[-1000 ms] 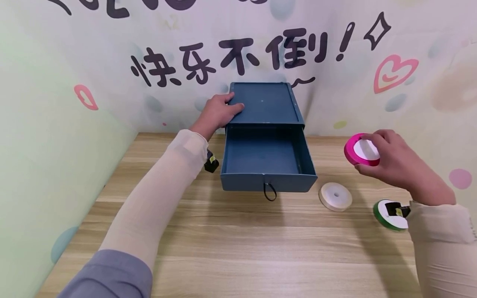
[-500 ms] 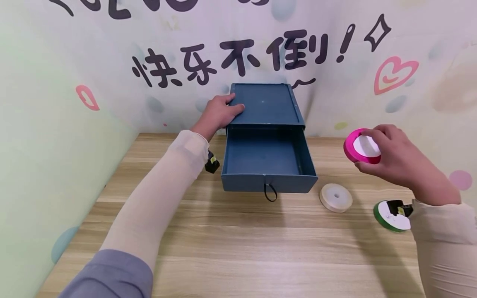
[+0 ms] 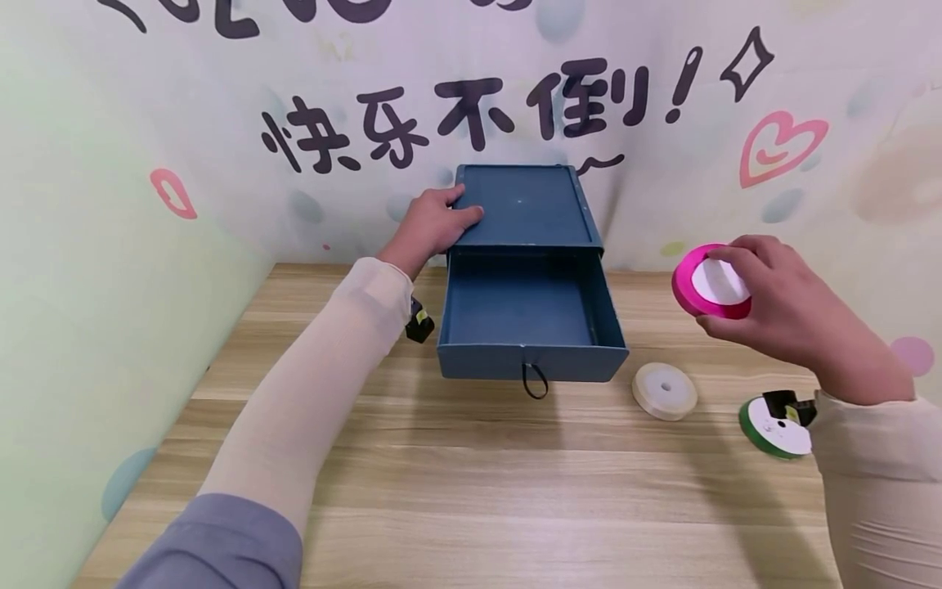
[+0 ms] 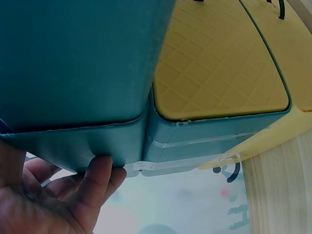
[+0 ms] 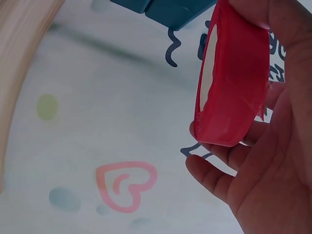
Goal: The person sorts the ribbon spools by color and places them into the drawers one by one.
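Holding a pink ribbon roll [image 3: 710,283] off the table [image 3: 515,507], the right hand [image 3: 786,307] has its thumb and fingers bent about the rim, parted only by the roll itself, at the right of the scene. Well apart on the left, the left hand [image 3: 429,219] lies loosely spread against the left edge of the blue box [image 3: 526,204], thumb on top, fingertips touching the side and nothing picked up. Beneath that top, a blue drawer [image 3: 515,307] stands out toward the near side, a black loop [image 3: 535,380] hanging from its front. A cream roll [image 3: 653,399] lies on the table just right of the drawer, and a green roll [image 3: 774,432] farther right and nearer, partly covered by the black wrist camera [image 3: 782,405]. Only the left wrist view shows yellow panels [image 4: 222,58] with a diamond pattern next to the blue side, and clear tape [image 4: 200,139] across it. The right wrist view alone shows the roll nearly edge-on, its broad band looking redder there, with a small loose tip [image 5: 262,113] by the fingers.
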Action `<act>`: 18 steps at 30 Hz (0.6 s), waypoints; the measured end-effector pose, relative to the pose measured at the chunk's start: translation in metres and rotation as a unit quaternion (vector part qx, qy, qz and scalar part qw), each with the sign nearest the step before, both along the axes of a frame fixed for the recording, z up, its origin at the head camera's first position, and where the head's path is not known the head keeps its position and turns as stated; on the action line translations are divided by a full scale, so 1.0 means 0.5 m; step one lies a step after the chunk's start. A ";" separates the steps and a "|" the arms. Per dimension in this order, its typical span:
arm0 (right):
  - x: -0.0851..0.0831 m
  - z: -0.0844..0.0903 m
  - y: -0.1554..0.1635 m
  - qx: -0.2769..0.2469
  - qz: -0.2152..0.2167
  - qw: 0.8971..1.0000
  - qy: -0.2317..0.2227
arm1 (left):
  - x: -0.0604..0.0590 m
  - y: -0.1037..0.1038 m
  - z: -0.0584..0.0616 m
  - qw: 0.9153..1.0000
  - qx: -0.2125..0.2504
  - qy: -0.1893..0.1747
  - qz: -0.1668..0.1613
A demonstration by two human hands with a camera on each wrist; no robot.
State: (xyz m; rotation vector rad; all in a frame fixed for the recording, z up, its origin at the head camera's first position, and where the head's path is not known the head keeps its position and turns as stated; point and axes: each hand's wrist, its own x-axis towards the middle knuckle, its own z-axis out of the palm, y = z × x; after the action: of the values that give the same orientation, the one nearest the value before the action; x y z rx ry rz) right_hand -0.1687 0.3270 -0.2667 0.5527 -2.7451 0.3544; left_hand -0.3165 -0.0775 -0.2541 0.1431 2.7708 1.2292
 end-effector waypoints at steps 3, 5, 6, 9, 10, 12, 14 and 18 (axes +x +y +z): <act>0.003 0.008 -0.009 0.002 0.008 1.000 0.006 | 0.000 0.001 0.001 1.000 0.000 -0.002 0.000; 0.003 0.011 -0.015 0.007 0.016 1.000 0.013 | 0.001 0.001 0.001 1.000 -0.001 -0.003 0.000; 0.003 0.013 -0.017 0.010 0.020 1.000 0.017 | 0.001 0.001 0.002 1.000 0.000 -0.005 0.001; 0.002 0.017 -0.023 0.017 0.034 0.999 0.031 | 0.003 0.001 0.002 1.000 0.003 -0.009 0.002; 0.001 0.018 -0.025 0.019 0.039 0.998 0.037 | 0.003 0.001 0.002 1.000 0.004 -0.011 0.002; 0.000 0.020 -0.028 0.023 0.051 0.997 0.048 | 0.004 0.001 0.002 1.000 0.007 -0.012 0.002; -0.001 0.022 -0.031 0.026 0.063 0.996 0.060 | 0.005 0.000 0.002 1.000 0.007 -0.011 0.002; -0.003 0.026 -0.038 0.028 0.082 0.993 0.075 | 0.004 0.000 0.002 1.000 0.005 -0.008 0.000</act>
State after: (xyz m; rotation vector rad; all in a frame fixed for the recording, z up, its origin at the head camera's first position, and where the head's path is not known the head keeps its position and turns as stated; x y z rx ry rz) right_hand -0.1703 0.3082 -0.2538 0.7900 -2.5781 0.2642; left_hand -0.3143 -0.0777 -0.2530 0.1323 2.7516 1.2393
